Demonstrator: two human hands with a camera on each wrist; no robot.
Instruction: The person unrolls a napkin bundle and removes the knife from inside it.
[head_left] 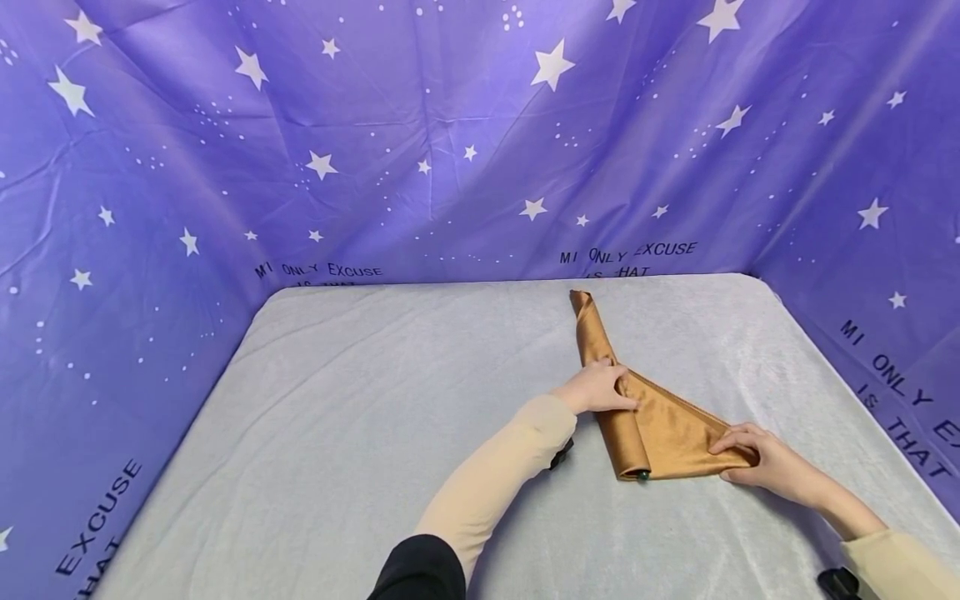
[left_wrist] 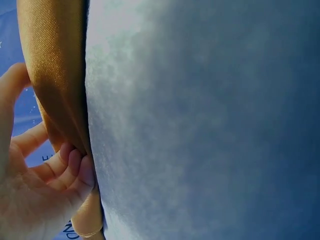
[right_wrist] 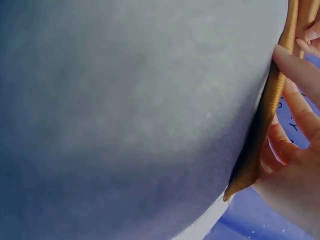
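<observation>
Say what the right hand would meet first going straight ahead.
The right hand, touching the brown cloth's flat part, would probably meet the left hand first, or the rolled part beneath it; depth is unclear.

The cloth (head_left: 660,433) lies right of centre on the table (head_left: 337,400) — rolled part (head_left: 622,446) left, flat part (head_left: 686,437) right. The left hand (head_left: 600,387) is at the rolled part, the right hand (head_left: 768,458) at the flat part's right corner — the backdrop (head_left: 420,167) behind the table.
</observation>
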